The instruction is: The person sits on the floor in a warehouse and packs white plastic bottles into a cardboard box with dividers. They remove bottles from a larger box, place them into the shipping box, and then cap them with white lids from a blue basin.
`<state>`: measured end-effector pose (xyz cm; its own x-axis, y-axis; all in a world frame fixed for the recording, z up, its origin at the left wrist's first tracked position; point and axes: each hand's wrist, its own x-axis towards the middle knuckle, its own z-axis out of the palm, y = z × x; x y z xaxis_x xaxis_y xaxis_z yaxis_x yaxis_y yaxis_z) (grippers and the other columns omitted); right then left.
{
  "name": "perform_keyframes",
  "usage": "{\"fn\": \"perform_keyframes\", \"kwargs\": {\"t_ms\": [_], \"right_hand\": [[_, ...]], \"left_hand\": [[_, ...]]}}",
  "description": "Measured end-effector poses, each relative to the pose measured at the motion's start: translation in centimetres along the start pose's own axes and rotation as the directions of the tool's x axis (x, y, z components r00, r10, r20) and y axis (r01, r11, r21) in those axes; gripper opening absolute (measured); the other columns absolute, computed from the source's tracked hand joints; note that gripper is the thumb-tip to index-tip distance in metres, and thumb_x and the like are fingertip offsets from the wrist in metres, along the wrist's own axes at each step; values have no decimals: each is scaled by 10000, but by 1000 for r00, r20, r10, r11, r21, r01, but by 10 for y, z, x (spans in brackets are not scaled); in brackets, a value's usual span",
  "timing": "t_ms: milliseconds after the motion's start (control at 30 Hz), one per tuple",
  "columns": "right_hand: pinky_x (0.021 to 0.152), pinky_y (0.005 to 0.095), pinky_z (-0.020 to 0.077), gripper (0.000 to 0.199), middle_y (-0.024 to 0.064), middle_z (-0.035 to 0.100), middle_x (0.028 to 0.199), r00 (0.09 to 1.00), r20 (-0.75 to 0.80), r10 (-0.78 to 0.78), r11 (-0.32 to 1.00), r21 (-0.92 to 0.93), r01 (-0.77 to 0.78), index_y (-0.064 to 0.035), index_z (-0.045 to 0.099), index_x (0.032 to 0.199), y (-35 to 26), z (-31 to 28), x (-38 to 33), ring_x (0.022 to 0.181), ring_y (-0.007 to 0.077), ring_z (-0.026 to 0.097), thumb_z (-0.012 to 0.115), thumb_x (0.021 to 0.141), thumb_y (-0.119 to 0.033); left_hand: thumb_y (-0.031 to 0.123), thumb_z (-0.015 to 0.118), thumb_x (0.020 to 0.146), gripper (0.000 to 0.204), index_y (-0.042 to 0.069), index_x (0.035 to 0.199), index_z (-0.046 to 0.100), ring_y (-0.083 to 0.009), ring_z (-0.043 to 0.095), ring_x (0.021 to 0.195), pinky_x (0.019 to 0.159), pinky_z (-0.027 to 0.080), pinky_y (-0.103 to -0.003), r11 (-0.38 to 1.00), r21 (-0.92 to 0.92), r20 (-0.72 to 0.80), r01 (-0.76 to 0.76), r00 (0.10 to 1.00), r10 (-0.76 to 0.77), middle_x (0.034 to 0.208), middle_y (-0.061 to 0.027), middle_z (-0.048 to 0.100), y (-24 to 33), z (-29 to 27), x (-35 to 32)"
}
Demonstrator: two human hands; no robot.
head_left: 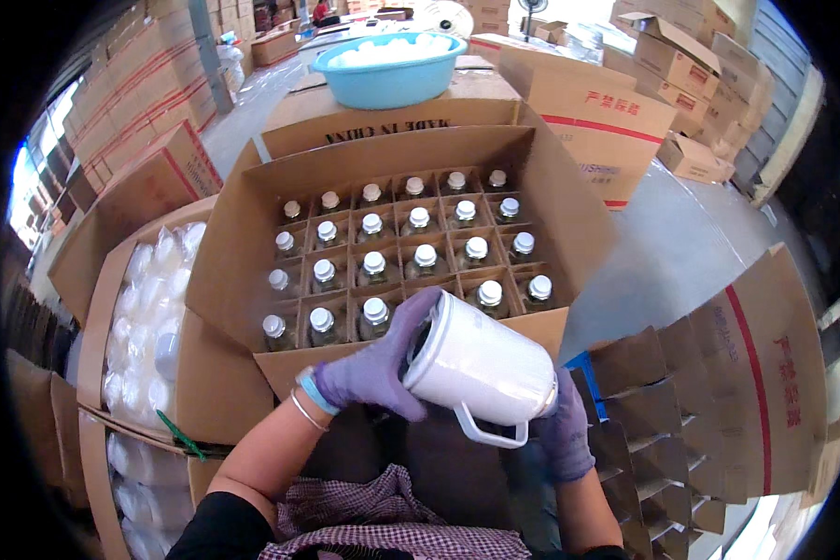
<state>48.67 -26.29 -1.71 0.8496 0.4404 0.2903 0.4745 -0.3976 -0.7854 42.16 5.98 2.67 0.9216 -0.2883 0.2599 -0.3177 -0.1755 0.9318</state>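
Note:
Between my hands a white jug-like vessel [483,359] with a side handle lies tilted, its dark open end toward the left. My left hand [378,364], in a purple glove, is closed round the rim at that open end. Also gloved, my right hand [567,434] grips the opposite end, its fingers partly hidden behind the vessel. Just beyond stands an open carton [392,149] with cardboard dividers. Clear bottles with white tops, such as one near bottle [375,317], stand upright in its compartments. The vessel covers part of the carton's near row.
A light blue basin [387,82] of white pieces rests behind the carton. To the left, stacked cartons hold plastic-wrapped white items [145,327]. On the right is a carton [765,373] with cardboard dividers [639,411]. More cartons [597,112] stand farther back.

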Motion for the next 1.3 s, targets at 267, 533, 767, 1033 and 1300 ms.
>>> {"fn": "perform_keyframes", "kwargs": {"t_ms": [267,533,767,1033,1300], "right_hand": [[1036,521,430,568,192,533,1323,762,-251,-597,802,-218,556,-91,530,1250,-34,-26,25,1217,414,537,798,787,-282],[1081,439,384,582,167,528,1297,949,-295,-113,971,171,169,4,520,1321,-12,-27,-2,1219,308,517,688,783,-140],[1073,386,395,525,101,551,1229,942,-316,116,879,475,51,14,516,1318,-24,-8,-4,1178,235,537,645,816,-74],[1060,357,403,429,112,604,1210,896,-412,163,830,548,101,10,530,1307,-44,-34,-2,1154,225,559,567,906,-138],[965,383,487,396,136,650,1148,968,-248,26,660,732,170,0,570,1255,-123,-30,2,1074,234,614,490,950,-239]], "left_hand": [[475,609,974,672,65,1475,427,-222,557,1248,1102,402,-370,574,-817,-279,56,833,-478,1343,-95,584,-43,-52,5],[435,783,744,683,59,1266,552,-396,583,1142,977,492,-458,121,533,-817,838,546,-184,1247,-230,566,-62,-144,-72],[413,730,765,565,61,1172,560,-399,678,1000,874,540,-490,-28,474,-825,880,432,-364,1070,-231,689,-130,-143,-177],[375,846,631,546,58,1016,625,-359,680,848,751,550,-444,289,660,-751,693,621,226,910,-169,683,92,-137,-122],[431,848,575,525,86,924,662,-327,679,754,681,543,-428,308,875,-407,373,912,52,815,-119,670,251,-11,-139]]}}
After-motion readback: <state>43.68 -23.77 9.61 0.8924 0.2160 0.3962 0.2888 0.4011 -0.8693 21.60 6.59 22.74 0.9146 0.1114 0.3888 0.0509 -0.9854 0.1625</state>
